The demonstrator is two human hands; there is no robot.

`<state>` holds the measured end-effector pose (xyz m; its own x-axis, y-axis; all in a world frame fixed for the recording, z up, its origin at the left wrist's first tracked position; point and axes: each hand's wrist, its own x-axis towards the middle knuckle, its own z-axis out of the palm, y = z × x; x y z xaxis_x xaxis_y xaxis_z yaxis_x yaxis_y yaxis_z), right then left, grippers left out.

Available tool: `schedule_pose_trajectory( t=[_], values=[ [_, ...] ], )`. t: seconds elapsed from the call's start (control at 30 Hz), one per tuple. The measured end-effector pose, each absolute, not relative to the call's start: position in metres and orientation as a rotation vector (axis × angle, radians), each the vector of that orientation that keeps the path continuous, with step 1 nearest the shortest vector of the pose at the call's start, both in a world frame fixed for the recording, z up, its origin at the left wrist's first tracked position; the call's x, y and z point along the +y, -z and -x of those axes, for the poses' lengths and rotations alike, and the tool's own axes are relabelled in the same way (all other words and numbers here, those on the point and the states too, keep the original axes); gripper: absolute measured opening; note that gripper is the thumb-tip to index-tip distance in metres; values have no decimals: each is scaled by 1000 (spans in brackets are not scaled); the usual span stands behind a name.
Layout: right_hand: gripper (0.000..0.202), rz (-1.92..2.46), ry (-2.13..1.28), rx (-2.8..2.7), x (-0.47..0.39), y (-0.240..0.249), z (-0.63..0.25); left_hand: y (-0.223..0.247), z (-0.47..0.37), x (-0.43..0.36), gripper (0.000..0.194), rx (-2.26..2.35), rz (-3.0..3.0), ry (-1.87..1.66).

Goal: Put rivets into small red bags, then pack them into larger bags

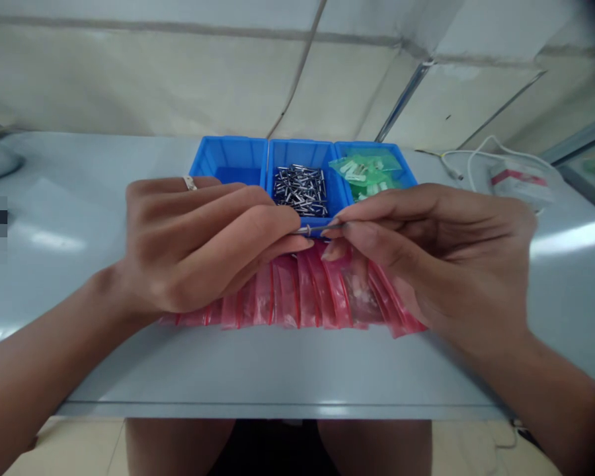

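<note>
Between my two hands, in front of the middle bin, is a thin metal pop rivet (308, 231), lying roughly level with its small collar showing. My left hand (203, 241) is closed, its thumb and forefinger pinching the rivet's left end, which they hide. My right hand (441, 254) pinches the thin right end between thumb and forefinger, its other fingers curled beneath. Just behind, the middle blue bin (331, 188) holds a heap of similar shiny metal pieces (300, 190). Overlapping pink zip bags (282, 291) lie in a row below my hands, some with small contents.
Left of the middle bin stands another blue bin (235, 158). The right bin (401, 162) contains green bags (369, 168) with white pieces. A white cable (476, 155) and a small red-and-white box (520, 182) are at the right. The table's front edge (277, 410) runs above my legs.
</note>
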<state>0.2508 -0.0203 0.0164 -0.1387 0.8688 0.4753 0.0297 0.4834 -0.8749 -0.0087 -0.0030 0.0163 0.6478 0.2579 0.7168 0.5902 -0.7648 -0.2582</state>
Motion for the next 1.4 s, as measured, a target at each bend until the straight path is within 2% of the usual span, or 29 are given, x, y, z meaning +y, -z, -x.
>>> schedule_pose_trajectory(
  t=[0.17,0.37,0.43,0.57,0.63,0.7,0.9,1.1,1.17,1.33,1.4],
  values=[
    [14,902,-827,-1518,-15,-14,-253,-13,9,6,27,-669,2352,1000],
    [20,887,-809,-1605,-6,-11,-264,-13,11,10,8,-685,2256,997],
    [24,926,-549,-1867,-7,-13,-268,-14,11,10,9,-700,2241,973],
    [23,688,408,-2484,-10,-18,-274,-15,9,11,13,-633,2224,972],
    [25,638,620,-2589,-13,-19,-274,-15,8,12,15,-622,2228,984],
    [30,714,687,-2663,-16,-18,-274,-15,7,12,15,-636,2238,975],
    [30,791,661,-2826,-19,-11,-272,-14,8,12,13,-618,2246,947],
    [32,758,614,-2694,-17,-9,-267,-13,11,9,13,-648,2274,938],
    [29,795,494,-2522,-20,-10,-264,-12,11,6,13,-663,2298,978],
    [17,846,110,-2128,-24,-17,-261,-15,3,5,33,-608,2414,958],
    [20,910,-149,-1971,-24,-19,-258,-16,-1,6,30,-551,2433,942]
  ],
)
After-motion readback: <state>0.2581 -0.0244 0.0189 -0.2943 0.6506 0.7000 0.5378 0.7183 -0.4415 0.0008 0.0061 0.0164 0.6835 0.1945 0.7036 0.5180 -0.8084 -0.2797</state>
